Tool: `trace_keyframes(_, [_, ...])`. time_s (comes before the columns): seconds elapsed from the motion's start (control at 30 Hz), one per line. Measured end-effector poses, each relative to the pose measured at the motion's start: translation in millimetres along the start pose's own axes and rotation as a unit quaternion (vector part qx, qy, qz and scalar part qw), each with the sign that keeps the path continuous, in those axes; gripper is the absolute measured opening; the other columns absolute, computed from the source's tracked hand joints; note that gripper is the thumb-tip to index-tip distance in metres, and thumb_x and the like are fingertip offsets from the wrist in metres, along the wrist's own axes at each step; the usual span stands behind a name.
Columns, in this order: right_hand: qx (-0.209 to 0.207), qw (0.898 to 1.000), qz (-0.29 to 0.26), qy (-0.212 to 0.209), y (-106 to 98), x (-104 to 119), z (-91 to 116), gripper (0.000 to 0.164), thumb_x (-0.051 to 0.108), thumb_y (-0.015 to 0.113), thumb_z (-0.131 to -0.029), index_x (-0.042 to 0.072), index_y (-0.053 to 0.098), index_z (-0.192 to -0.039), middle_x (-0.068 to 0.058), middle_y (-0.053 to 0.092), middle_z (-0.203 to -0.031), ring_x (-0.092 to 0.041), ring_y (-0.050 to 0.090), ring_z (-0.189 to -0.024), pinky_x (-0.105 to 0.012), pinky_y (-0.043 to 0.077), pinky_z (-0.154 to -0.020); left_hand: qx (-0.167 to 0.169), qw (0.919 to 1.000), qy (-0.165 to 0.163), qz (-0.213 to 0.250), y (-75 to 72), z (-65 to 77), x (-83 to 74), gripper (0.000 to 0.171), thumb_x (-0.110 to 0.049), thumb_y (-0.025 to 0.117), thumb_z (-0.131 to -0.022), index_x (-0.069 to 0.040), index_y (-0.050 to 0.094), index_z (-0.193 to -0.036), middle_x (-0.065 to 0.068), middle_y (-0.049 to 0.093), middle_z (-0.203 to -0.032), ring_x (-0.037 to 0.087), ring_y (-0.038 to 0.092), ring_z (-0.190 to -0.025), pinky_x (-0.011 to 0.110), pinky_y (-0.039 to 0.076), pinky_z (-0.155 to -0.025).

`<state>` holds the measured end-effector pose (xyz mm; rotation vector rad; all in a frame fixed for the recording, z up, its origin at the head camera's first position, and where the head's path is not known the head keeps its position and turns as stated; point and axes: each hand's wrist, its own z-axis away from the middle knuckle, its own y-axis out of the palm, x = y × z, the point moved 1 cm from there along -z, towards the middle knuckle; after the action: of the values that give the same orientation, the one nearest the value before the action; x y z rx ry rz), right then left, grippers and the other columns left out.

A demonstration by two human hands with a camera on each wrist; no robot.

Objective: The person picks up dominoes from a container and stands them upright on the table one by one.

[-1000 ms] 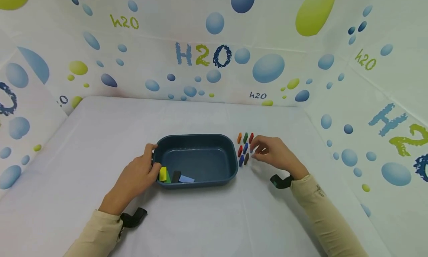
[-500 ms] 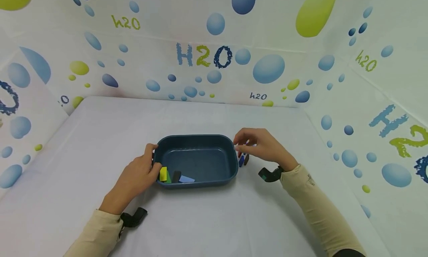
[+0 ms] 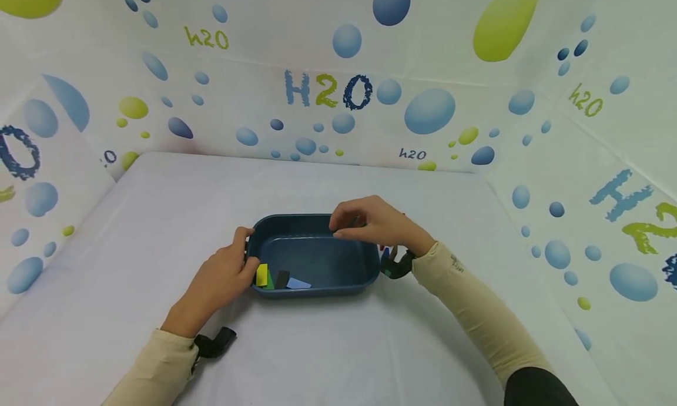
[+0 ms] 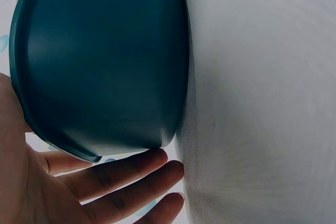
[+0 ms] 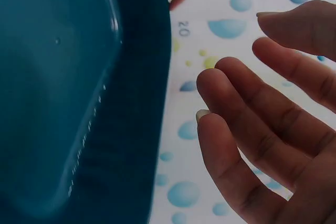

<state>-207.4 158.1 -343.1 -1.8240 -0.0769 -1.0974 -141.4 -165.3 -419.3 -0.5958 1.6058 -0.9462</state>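
Note:
A dark blue tray (image 3: pixel 317 291) stands on the white table. My left hand (image 3: pixel 217 277) holds its left end, thumb on the rim; in the left wrist view several fingers (image 4: pixel 121 174) lie along the outer wall. Inside its near left corner are a yellow block (image 3: pixel 261 275), a green block (image 3: pixel 270 280), a black block (image 3: pixel 282 279) and a light blue block (image 3: pixel 298 284). Above the tray's right part is my right hand (image 3: pixel 372 221). Its fingers bend loosely, and the right wrist view shows thumb and fingertips apart with nothing between them.
Right of the tray, small coloured pieces stand on the table, mostly hidden by my right hand and wrist; a blue piece (image 3: pixel 386 253) shows. A white cloth wall (image 3: pixel 254 100) with blue and green drops closes off the back and sides.
My right hand has moved left, from beside the small coloured pieces, past the tray's right rim to above the tray. My left hand stays on the tray, and the blocks inside have not moved.

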Motion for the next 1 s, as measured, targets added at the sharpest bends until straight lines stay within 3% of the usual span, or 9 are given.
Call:
trace_keyframes(0.13, [0.045,0.999,-0.016,-0.014,6,-3,-15,0.017,0.017,0.074,-0.097,0.014,0.075,-0.114,-0.006,0.077,-0.110,-0.010,0.072,-0.098,-0.032,0.061,-0.086,-0.001,1.0000,-0.001,-0.003,-0.2,-0.4,-0.5,0.055,-0.015,0.048,-0.098,0.000,0.034,-0.149,0.004,0.050,-0.070,0.017,0.047,-0.057,0.032,0.038,-0.054])
trace_keyframes(0.27, [0.090,0.995,-0.031,-0.032,12,-6,-27,0.023,0.013,0.076,-0.095,0.008,0.075,-0.117,-0.015,0.076,-0.115,-0.011,0.072,-0.099,-0.035,0.061,-0.086,-0.003,1.0000,0.002,-0.004,0.0,-0.4,-0.5,0.055,-0.015,0.048,-0.098,0.001,0.034,-0.149,0.003,0.048,-0.068,0.017,0.046,-0.056,0.032,0.038,-0.053])
trace_keyframes(0.6, [0.167,0.982,-0.079,-0.047,37,-15,-52,0.027,0.000,0.075,-0.092,0.000,0.073,-0.119,-0.020,0.074,-0.117,-0.015,0.073,-0.099,-0.033,0.062,-0.085,-0.009,0.9998,0.015,-0.005,0.9,-0.4,-0.1,0.053,-0.014,0.049,-0.098,0.000,0.035,-0.147,0.003,0.049,-0.068,0.016,0.045,-0.056,0.032,0.037,-0.052])
trace_keyframes(1.0, [0.275,0.955,-0.093,-0.056,74,-21,-79,0.027,-0.004,0.070,-0.093,0.003,0.075,-0.118,-0.007,0.074,-0.118,-0.014,0.072,-0.100,-0.029,0.059,-0.092,-0.007,0.9999,0.015,-0.003,-0.5,0.5,1.0,0.053,-0.015,0.050,-0.098,-0.001,0.035,-0.147,0.002,0.052,-0.070,0.016,0.047,-0.056,0.032,0.039,-0.052])
